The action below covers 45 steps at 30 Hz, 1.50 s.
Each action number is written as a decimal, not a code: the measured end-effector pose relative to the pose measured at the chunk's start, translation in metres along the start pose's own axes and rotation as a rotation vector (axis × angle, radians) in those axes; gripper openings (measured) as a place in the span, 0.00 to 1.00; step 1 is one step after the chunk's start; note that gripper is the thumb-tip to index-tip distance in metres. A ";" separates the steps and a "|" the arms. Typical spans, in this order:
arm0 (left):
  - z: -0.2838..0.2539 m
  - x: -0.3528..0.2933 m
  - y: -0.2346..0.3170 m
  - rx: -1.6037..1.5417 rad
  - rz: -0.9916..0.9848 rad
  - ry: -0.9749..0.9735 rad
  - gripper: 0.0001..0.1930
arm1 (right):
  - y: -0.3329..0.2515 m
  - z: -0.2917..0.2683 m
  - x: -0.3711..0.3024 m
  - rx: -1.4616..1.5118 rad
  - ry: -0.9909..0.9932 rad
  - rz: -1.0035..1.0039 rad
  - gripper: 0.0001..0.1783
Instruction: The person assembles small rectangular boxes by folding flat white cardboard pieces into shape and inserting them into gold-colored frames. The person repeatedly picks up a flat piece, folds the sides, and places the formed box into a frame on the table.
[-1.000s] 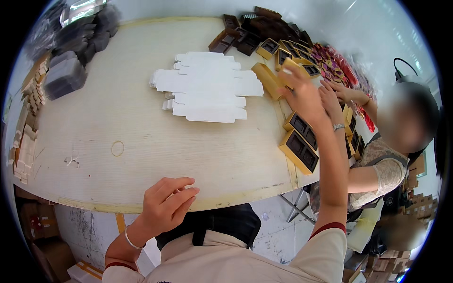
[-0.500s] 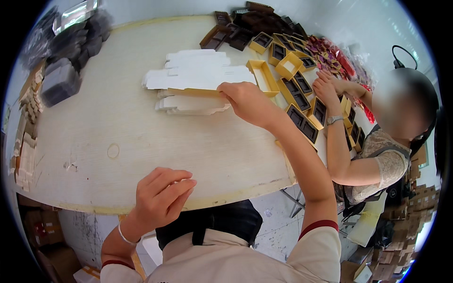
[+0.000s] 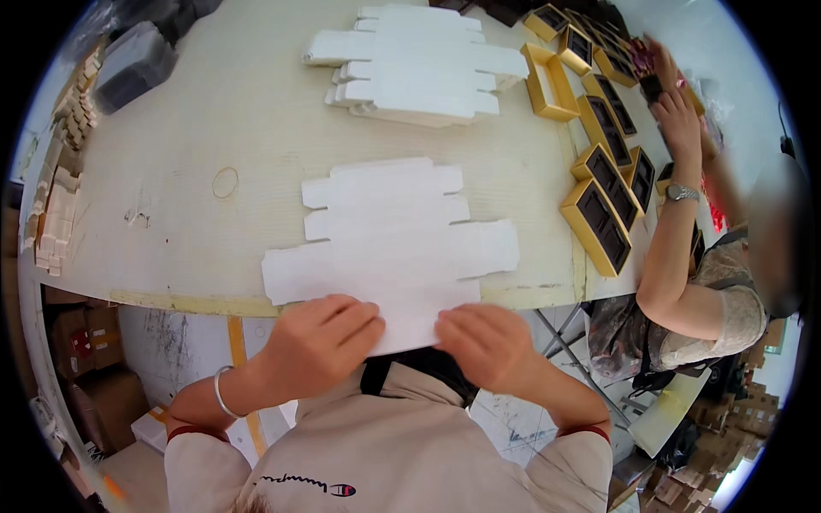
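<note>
A flat white cardboard box blank (image 3: pixel 389 231) with cut flaps lies on the table, its near end reaching past the table's front edge. My left hand (image 3: pixel 321 346) is closed on the blank's near left edge, fingers curled over it. On the opposite side of that near panel, my right hand (image 3: pixel 489 346) pinches the right edge and is slightly smeared by motion. Farther back on the table sits a stack of similar white blanks (image 3: pixel 419 68). Beside that stack stands an open yellow box (image 3: pixel 548 84) without a dark insert.
Several yellow boxes with dark inserts (image 3: pixel 605 224) line the right side. A co-worker's hand (image 3: pixel 678 124) is at work beyond them. Clear plastic trays (image 3: pixel 135 68) stand at the far left, and folded card pieces (image 3: pixel 60 214) line the left edge of the table (image 3: pixel 188 248).
My right hand has brought one white blank from the stack toward me. My left hand has closed on it too. The view has tilted downward, and the co-worker's hands have moved away.
</note>
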<state>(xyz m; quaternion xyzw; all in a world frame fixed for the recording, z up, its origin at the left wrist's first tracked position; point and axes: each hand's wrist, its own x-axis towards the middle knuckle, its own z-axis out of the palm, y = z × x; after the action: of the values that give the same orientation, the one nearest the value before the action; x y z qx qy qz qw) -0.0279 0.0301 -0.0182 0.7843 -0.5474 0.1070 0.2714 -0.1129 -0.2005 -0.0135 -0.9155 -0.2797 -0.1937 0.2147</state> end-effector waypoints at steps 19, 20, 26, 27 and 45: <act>0.011 -0.002 0.006 -0.053 -0.152 0.019 0.07 | 0.003 0.022 0.005 -0.019 -0.008 0.033 0.11; 0.009 0.002 0.002 -0.125 -0.209 -0.020 0.06 | 0.004 0.018 0.010 0.064 -0.066 0.119 0.10; 0.003 0.025 -0.010 0.085 -0.234 -0.040 0.06 | 0.016 0.010 0.039 0.325 -0.218 0.380 0.06; 0.000 0.025 -0.005 0.199 -0.231 -0.004 0.08 | 0.015 0.011 0.038 0.321 -0.198 0.405 0.06; -0.003 0.061 -0.041 -0.225 -0.283 -0.226 0.18 | 0.011 0.011 -0.022 -0.026 -0.053 0.000 0.21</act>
<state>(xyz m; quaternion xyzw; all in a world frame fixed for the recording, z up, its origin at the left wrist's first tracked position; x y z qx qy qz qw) 0.0335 -0.0069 -0.0005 0.8252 -0.4673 -0.0824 0.3064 -0.1207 -0.2129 -0.0366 -0.9230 -0.2828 -0.1731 0.1952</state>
